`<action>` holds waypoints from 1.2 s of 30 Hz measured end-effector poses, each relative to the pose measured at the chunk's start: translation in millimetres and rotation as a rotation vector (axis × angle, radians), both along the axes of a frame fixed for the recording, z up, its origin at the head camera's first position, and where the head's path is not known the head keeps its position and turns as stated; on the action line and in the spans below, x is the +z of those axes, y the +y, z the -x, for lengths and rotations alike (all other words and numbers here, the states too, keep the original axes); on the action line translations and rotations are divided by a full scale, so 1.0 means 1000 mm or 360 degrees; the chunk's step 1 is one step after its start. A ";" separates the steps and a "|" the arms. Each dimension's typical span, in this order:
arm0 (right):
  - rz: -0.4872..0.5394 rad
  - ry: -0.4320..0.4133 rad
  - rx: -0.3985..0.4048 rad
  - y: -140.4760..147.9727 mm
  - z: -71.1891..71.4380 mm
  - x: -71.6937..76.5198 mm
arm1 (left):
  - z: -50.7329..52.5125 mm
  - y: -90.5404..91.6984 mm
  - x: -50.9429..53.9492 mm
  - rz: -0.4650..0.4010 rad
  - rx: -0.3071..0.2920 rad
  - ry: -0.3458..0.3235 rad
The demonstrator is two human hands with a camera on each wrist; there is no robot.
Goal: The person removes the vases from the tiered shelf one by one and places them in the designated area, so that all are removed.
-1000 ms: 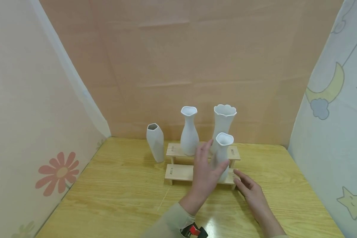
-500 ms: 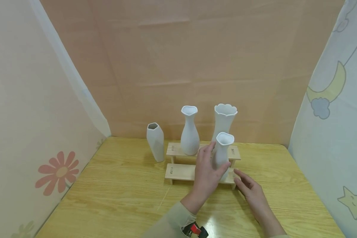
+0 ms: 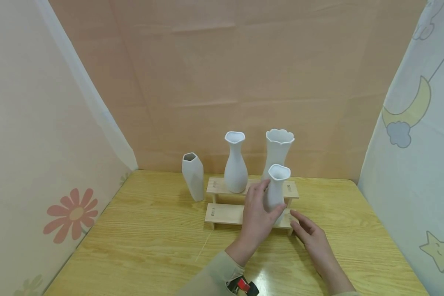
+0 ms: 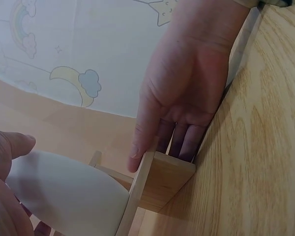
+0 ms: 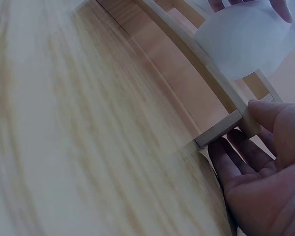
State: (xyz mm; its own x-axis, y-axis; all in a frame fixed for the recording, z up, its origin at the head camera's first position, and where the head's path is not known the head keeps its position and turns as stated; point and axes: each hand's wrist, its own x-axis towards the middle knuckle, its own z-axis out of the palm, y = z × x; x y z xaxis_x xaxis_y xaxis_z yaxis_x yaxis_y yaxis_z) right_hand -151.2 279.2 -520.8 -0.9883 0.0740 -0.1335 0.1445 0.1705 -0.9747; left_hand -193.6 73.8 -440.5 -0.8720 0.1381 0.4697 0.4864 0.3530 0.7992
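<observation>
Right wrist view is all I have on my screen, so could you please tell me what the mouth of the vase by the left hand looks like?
Observer: In the head view, the mouth of the front vase is open and flared, above the left hand.
Operator: Thank you; does anything rise right behind it?
Observer: Yes, a scalloped vase, though its base is hidden from the head view.
Operator: That helps, and which vase stands farthest to the left, please?
Observer: An angular vase, standing on the table to the left of the back shelf.
</observation>
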 end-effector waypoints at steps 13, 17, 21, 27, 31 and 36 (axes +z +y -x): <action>-0.0019 -0.0005 -0.0002 0.000 0.001 0.002 | -0.001 0.001 0.001 0.0043 0.0022 -0.0044; -0.0028 -0.0018 -0.0013 0.000 0.001 0.001 | -0.001 0.001 0.001 0.0044 0.0018 -0.0051; -0.0026 -0.0030 -0.0017 0.000 0.001 0.000 | -0.001 0.001 0.001 0.0048 0.0015 -0.0051; -0.0024 -0.0037 -0.0021 0.000 0.001 0.000 | -0.002 -0.001 0.003 0.0064 0.0023 -0.0021; -0.0019 -0.0037 -0.0027 -0.001 0.001 0.001 | -0.004 -0.004 0.006 0.0074 0.0016 0.0033; -0.0013 -0.0034 -0.0026 -0.002 0.001 0.002 | -0.007 -0.012 0.011 0.0068 -0.0003 0.0135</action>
State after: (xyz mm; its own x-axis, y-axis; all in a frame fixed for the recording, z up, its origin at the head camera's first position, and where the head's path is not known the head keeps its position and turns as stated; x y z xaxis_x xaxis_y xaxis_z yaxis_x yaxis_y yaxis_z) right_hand -151.8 277.4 -518.5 -0.9839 0.0911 -0.1536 0.1677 0.1762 -0.9700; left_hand -186.7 61.7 -429.7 -0.8289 0.1613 0.5357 0.5527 0.3847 0.7393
